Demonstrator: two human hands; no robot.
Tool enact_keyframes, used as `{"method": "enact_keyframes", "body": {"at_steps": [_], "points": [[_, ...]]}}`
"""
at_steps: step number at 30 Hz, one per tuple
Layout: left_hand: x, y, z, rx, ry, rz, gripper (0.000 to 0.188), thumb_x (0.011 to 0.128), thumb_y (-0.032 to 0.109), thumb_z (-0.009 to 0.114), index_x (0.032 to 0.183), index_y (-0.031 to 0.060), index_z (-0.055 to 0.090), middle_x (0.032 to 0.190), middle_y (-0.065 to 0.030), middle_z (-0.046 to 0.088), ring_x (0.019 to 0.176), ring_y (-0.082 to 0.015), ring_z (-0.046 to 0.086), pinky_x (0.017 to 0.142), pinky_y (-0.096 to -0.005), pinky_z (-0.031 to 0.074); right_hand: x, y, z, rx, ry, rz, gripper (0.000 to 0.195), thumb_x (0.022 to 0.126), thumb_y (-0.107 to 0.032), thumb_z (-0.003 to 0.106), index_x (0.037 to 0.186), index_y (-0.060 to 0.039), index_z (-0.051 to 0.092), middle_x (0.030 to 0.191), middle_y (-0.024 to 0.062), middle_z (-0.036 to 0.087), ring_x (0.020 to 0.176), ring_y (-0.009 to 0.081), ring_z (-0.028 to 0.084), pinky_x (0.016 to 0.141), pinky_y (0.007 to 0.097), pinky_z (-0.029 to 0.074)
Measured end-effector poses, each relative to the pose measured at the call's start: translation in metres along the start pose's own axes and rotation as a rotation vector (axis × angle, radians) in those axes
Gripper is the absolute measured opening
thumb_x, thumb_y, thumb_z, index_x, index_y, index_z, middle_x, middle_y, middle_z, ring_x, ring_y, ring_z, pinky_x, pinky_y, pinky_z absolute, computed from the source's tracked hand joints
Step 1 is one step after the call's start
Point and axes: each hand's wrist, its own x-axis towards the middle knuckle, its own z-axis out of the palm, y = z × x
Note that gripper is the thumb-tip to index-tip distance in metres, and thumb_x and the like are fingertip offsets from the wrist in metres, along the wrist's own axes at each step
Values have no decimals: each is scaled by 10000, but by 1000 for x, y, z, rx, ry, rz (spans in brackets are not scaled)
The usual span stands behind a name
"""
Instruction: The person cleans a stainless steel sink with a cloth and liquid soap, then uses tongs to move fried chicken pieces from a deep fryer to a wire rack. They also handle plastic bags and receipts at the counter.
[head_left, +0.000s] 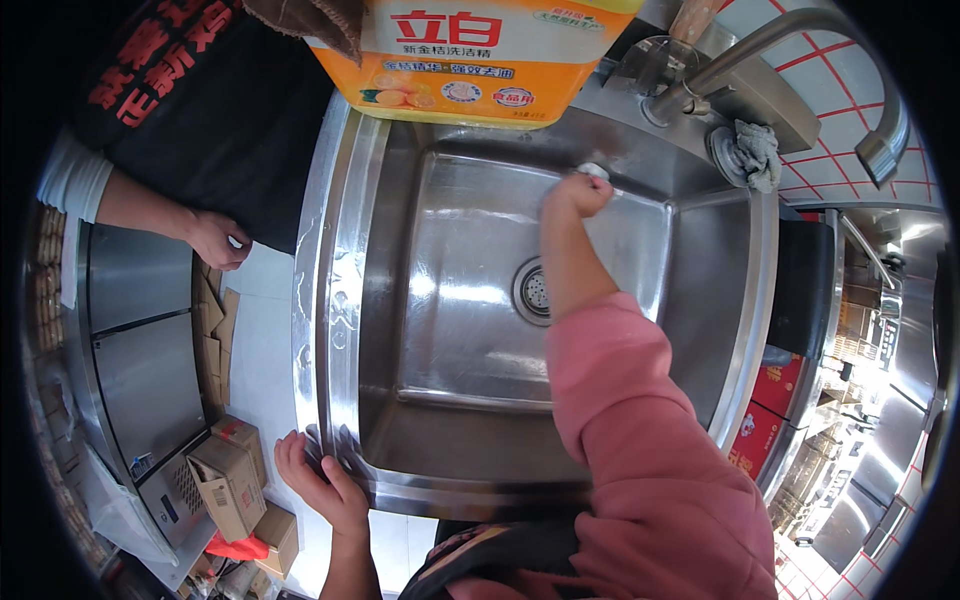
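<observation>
Deep in a stainless-steel sink basin (480, 352), my right hand (581, 195) is closed on a small whitish scrubbing pad or cloth (594, 171). The hand presses it near the far edge of the basin floor, and its exact kind is hidden by the fingers. Beside the wrist and forearm lies the round drain strainer (534, 291), partly covered by the arm. My left hand (326, 480) rests at the sink's near left corner, fingers apart and holding nothing. Its fingertips touch the wet metal rim (341, 360).
A large orange-and-white dish detergent jug (465, 75) stands at the far rim. The curved faucet (757, 45) is at the far right, near a grey scouring pad (759, 154). A co-worker in a black apron (247, 135) stands left. Cardboard boxes (232, 480) sit on the floor.
</observation>
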Motion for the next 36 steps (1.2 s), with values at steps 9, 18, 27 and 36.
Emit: {"method": "enact_keyframes", "body": {"at_steps": [9,18,27,36], "points": [[1,1,7,-141,4,-63,552,912,270,397,1314,-76,245,1305,-233,356,1228,-344,350,1043,-414,228,-184,-9,16,-209,-722,-95,95,660,0,592,689,-67,531,733,152,578,723,347,565,675,392,456],[-2,5,9,-320,0,-91,625,899,307,413,1340,-68,178,1300,-270,366,1204,-352,379,1026,-400,255,-162,-2,-118,-190,-1497,-399,60,738,-35,571,727,-72,525,691,154,570,656,350,560,583,403,446],[2,0,6,-194,21,5,617,893,305,446,1317,-89,232,1287,-254,399,1193,-352,398,1007,-396,296,-159,-4,-163,-315,-1622,258,144,748,36,594,825,-81,559,783,30,580,707,118,532,611,275,439],[1,0,11,-161,94,-19,600,864,381,444,1254,-67,359,1249,-211,452,1206,-425,343,1005,-465,253,-190,-13,-235,69,-1762,833,140,788,17,571,895,-74,569,746,18,577,692,112,545,604,260,446]]}}
